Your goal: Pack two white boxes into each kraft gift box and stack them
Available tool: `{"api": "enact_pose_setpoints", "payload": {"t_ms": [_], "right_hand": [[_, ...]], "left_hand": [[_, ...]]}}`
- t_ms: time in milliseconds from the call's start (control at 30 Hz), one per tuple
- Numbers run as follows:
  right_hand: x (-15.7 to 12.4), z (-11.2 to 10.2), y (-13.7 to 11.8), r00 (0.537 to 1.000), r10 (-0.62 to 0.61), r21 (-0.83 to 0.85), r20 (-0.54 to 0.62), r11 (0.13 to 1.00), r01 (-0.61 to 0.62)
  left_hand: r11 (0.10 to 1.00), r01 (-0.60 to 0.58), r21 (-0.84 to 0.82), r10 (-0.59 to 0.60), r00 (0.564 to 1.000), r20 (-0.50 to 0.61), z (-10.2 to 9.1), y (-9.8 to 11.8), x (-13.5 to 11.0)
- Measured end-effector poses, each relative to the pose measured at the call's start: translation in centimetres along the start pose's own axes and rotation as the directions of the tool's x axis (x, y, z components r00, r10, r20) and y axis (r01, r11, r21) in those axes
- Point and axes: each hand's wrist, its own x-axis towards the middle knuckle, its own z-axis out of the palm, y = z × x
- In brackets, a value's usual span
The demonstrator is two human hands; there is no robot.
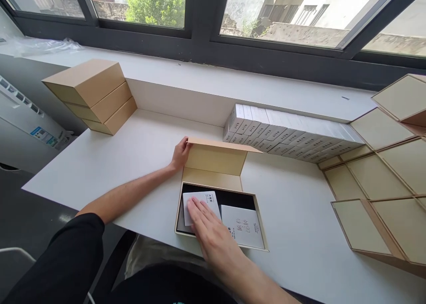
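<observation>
A gift box [266, 233] with a tan outside and a cream lining lies on the white table before me, its hinged lid [218, 158] raised. My left hand [181, 152] grips the lid at its upper left corner. Inside the box, on a black bed, are two small white printed boxes. My right hand [204, 222] lies with outstretched fingers on the left white box [207, 199], which sits slightly tilted and is partly covered by that hand. The right white box [248, 226] rests flat beside it.
Three closed tan boxes [100, 88] are stacked at the back left of the table [83, 162]. Two layers of white boxes [286, 131] stand in a row along the back wall. Several cream-coloured boxes [376, 175] are piled at the right. Clear plastic [49, 46] lies on the window ledge.
</observation>
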Motion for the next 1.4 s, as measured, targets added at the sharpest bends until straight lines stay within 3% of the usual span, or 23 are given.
{"api": "enact_pose_setpoints", "payload": {"t_ms": [133, 267, 400, 533, 600, 667, 700, 767, 833, 900, 933, 967, 1000, 1033, 1067, 1100, 1133, 1167, 1267, 1400], "right_hand": [[0.4, -0.8, 0.3, 1.0, -0.009, 0.084, -0.024, 0.996, 0.011], [1.2, -2.3, 2.6, 0.987, 0.147, -0.028, -0.07, 0.988, -0.149], [1.2, -1.0, 3.6, 0.979, 0.2, -0.164, 0.033, 0.968, -0.192], [1.6, 0.2, 2.4, 0.98, 0.19, -0.121, 0.062, 0.976, -0.182], [1.6, -0.4, 2.3, 0.986, 0.169, -0.025, 0.008, 0.985, -0.168], [1.0, -1.7, 2.9, 0.972, 0.182, 0.13, -0.149, 0.978, -0.164], [0.3, -2.5, 3.5, 0.942, 0.225, 0.23, -0.248, 0.959, -0.168], [-1.8, -4.4, 5.2, 0.828, 0.387, 0.435, -0.406, 0.879, -0.197], [-4.4, -6.0, 7.4, 0.642, 0.584, 0.611, -0.497, 0.761, -0.219], [-6.8, -7.1, 9.8, 0.411, 0.731, 0.729, -0.545, 0.655, -0.198], [-7.9, -7.4, 10.9, 0.303, 0.779, 0.77, -0.549, 0.612, -0.18], [-8.8, -7.4, 11.9, 0.219, 0.814, 0.801, -0.538, 0.574, -0.166], [-9.4, -7.3, 12.7, 0.17, 0.839, 0.825, -0.516, 0.541, -0.166], [-9.9, -7.0, 13.5, 0.151, 0.859, 0.841, -0.49, 0.511, -0.178], [-10.2, -6.6, 14.0, 0.154, 0.872, 0.85, -0.464, 0.488, -0.198], [-10.4, -6.1, 14.5, 0.171, 0.881, 0.854, -0.442, 0.471, -0.221], [-10.4, -5.6, 14.8, 0.194, 0.884, 0.852, -0.426, 0.464, -0.244], [-10.4, -5.2, 15.1, 0.221, 0.883, 0.845, -0.414, 0.463, -0.266], [-9.8, -4.1, 15.9, 0.318, 0.865, 0.813, -0.388, 0.484, -0.323], [-9.4, -3.4, 16.8, 0.434, 0.85, 0.792, -0.298, 0.474, -0.384]], "left_hand": [[1.0, 0.014, 0.001, -0.014, 1.0, 0.001, 0.0, 0.0, 0.0], [1.0, 0.022, -0.009, -0.022, 1.0, 0.008, 0.2, -0.1, 0.0], [0.999, 0.04, -0.001, -0.04, 0.999, 0.001, 0.2, -0.2, -0.1], [0.997, 0.081, 0.016, -0.081, 0.996, -0.048, 0.2, -0.4, -0.1], [0.996, 0.088, 0.0, -0.088, 0.994, -0.065, 0.1, -0.3, 0.0], [0.997, 0.072, -0.028, -0.074, 0.996, -0.05, -0.1, 0.3, 0.1], [0.997, 0.064, -0.037, -0.065, 0.998, -0.026, -0.4, 0.8, 0.2], [0.997, 0.06, -0.038, -0.058, 0.997, 0.049, -1.6, 2.6, 0.1], [0.997, 0.076, -0.019, -0.071, 0.982, 0.175, -3.6, 5.4, -0.3], [0.996, 0.092, 0.008, -0.088, 0.919, 0.385, -6.1, 8.8, -1.1], [0.996, 0.085, 0.03, -0.088, 0.852, 0.516, -7.5, 10.5, -1.6], [0.996, 0.075, 0.053, -0.092, 0.746, 0.66, -8.7, 12.1, -2.1], [0.997, 0.061, 0.052, -0.079, 0.636, 0.767, -9.6, 13.5, -2.8], [0.997, 0.051, 0.052, -0.071, 0.528, 0.846, -10.3, 14.7, -3.6], [0.998, 0.042, 0.057, -0.069, 0.433, 0.899, -10.6, 15.6, -4.4], [0.997, 0.028, 0.066, -0.071, 0.369, 0.927, -10.6, 16.2, -5.4], [0.996, 0.001, 0.086, -0.081, 0.335, 0.939, -10.2, 16.5, -6.4], [0.993, -0.045, 0.112, -0.091, 0.328, 0.94, -9.5, 16.6, -7.5], [0.944, -0.263, 0.199, -0.085, 0.389, 0.917, -6.7, 15.7, -10.2], [0.816, -0.486, 0.312, -0.083, 0.437, 0.896, -3.5, 14.0, -11.2]]}}
